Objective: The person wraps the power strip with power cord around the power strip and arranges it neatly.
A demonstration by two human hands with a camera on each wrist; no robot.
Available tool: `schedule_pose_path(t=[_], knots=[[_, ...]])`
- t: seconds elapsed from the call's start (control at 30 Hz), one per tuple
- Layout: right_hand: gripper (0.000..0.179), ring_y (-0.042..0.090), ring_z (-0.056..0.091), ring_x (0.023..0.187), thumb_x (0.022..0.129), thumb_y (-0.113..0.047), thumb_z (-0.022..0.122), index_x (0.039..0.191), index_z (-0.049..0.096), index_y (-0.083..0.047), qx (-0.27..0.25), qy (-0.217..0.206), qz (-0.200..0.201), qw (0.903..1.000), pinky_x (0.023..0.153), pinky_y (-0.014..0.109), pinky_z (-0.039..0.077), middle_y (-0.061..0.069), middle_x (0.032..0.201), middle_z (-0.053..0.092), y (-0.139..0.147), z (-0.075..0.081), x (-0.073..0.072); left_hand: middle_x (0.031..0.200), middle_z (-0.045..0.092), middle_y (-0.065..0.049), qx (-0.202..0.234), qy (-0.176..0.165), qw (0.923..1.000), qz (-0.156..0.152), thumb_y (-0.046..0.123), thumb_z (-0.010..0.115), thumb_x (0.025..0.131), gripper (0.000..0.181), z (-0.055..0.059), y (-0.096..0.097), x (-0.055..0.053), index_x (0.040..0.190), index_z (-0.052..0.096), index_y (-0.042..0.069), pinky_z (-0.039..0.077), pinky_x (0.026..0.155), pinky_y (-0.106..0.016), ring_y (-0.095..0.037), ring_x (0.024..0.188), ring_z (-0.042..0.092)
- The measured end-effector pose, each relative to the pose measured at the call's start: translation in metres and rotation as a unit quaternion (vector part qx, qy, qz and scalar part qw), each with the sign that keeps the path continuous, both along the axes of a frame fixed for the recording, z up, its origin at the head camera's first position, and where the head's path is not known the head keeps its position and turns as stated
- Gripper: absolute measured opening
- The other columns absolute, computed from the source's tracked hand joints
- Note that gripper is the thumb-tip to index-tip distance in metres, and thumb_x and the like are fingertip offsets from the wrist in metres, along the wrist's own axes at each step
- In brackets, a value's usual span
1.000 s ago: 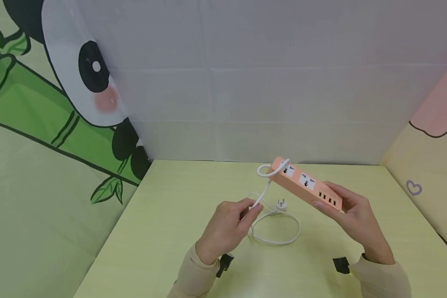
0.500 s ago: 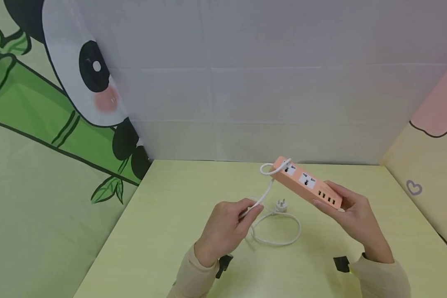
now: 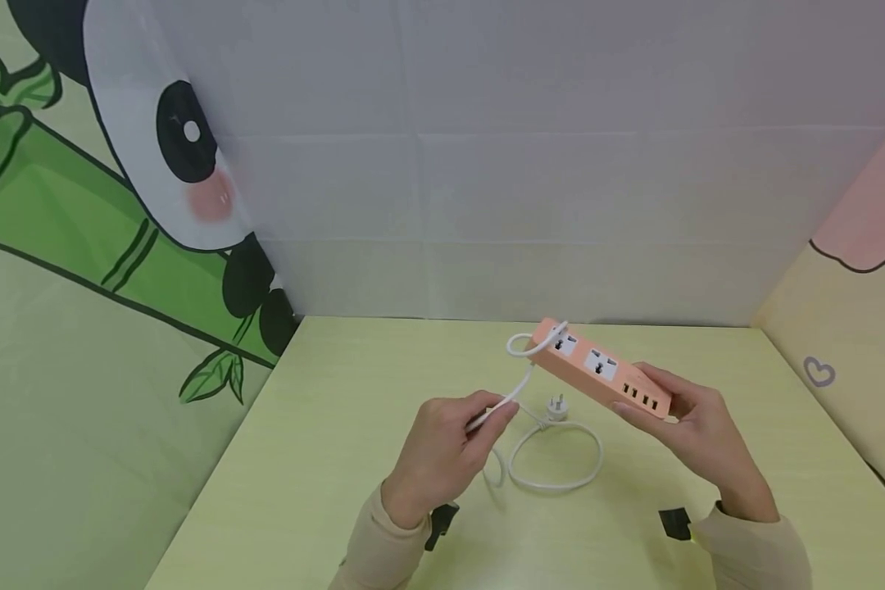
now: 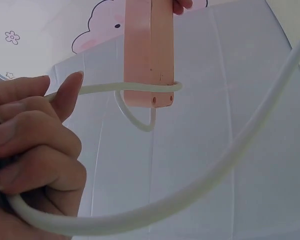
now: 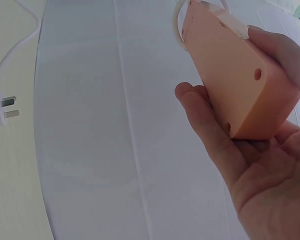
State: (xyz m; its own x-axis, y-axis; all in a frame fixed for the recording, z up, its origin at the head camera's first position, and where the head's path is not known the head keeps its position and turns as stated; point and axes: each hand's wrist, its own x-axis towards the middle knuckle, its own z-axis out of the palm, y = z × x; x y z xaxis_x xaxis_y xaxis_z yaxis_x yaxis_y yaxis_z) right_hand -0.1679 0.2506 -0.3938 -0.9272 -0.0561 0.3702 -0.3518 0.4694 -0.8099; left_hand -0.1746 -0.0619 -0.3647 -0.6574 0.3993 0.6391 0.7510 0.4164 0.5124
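An orange-pink power strip (image 3: 586, 369) with white sockets and a row of USB ports is held up, tilted, by my right hand (image 3: 696, 426), which grips its near right end. The right wrist view shows thumb and fingers on either side of the strip (image 5: 235, 75). My left hand (image 3: 450, 447) pinches the white cable (image 3: 519, 387) between thumb and fingers. From there the cord runs up and loops around the strip's far end, as the left wrist view shows with the cable (image 4: 135, 87). More cord passes out below the curled fingers of the left hand (image 4: 40, 145).
On the pale yellow table (image 3: 324, 459) lie a loop of the cord and the white three-pin plug (image 3: 557, 407). Black patches (image 3: 675, 524) sit near both wrists. A grey backdrop (image 3: 487, 205) stands behind the table, with cartoon-printed sheets at the sides.
The power strip and right hand have shifted slightly left and down. My left hand has edged left with the cable, and the cord loop on the table has moved a little right.
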Motion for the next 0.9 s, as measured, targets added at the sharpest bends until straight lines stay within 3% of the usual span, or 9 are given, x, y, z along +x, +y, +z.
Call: schedule_pose_path(t=[0.23,0.63,0.9], knots=[[0.056,0.003,0.062,0.082,0.088,-0.009,0.079,0.14,0.059,-0.002,0.018,-0.006,-0.004,0.9998,0.061,0.02,0.052,-0.026,0.111,0.064,0.0011,-0.0016,-0.0011,0.057,0.035,0.01,0.028,-0.003,0.9994,-0.022,0.017,0.068,0.099,0.011,0.0015,-0.0028,0.001,0.096,0.075,0.01,0.021,0.051,-0.007,0.007,0.053,0.024],[0.053,0.005,0.063,0.081,0.087,-0.009,0.08,0.137,0.062,-0.004,0.027,-0.014,0.02,0.9993,0.061,0.022,0.053,-0.023,0.109,0.066,0.0015,-0.0006,-0.0004,0.057,0.042,0.006,0.058,0.064,0.9942,-0.065,0.008,0.067,0.097,0.007,0.0015,-0.0052,-0.0044,0.102,0.073,0.01,0.027,0.049,-0.007,0.007,0.054,0.03],[0.057,0.006,0.064,0.082,0.086,-0.012,0.081,0.139,0.06,-0.003,0.05,-0.023,0.031,0.998,0.063,0.022,0.053,-0.021,0.109,0.067,0.0011,0.001,0.0023,0.057,0.043,0.005,0.067,0.069,0.993,-0.07,0.005,0.067,0.096,0.01,0.0027,-0.0069,-0.0042,0.102,0.074,0.007,0.027,0.049,-0.007,0.007,0.054,0.03]])
